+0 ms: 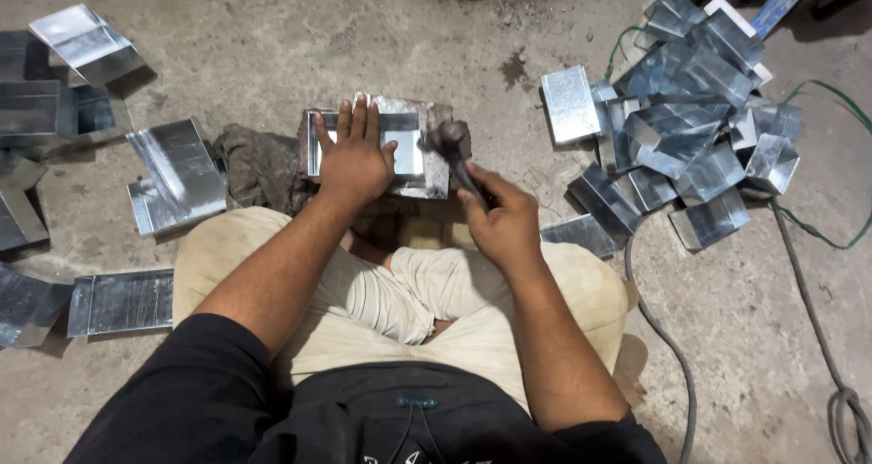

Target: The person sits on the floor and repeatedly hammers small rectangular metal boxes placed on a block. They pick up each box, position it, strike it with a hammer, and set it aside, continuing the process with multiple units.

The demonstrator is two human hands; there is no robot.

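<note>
Nearest the lens, at the bottom of the frame, a black drawstring garment [381, 419] covers the person's torso, and above it cream-coloured trousers [400, 291] wrap the crossed legs on a grey concrete floor [272, 37]. From there both bare forearms reach up toward the middle of the frame. Fingers stretched out and flat, the left hand [352, 160] presses down on a shiny rectangular sheet-metal piece with folded edges [409, 146], which lies on a battered metal block [427, 119] just above the knees. To its right, the right hand [500, 219] is clenched around the dark handle of a hammer [459, 155], whose head is blurred at the right end of the sheet-metal piece. A crumpled brown rag [259, 164] lies on the floor just left of the block. At the upper right of the frame a heap of folded galvanised metal boxes [681, 119] is piled up, with a green wire [817, 232] and a grey cable [668, 337] running beside it. Along the left edge, flat galvanised sheets [177, 169] lie scattered.
</note>
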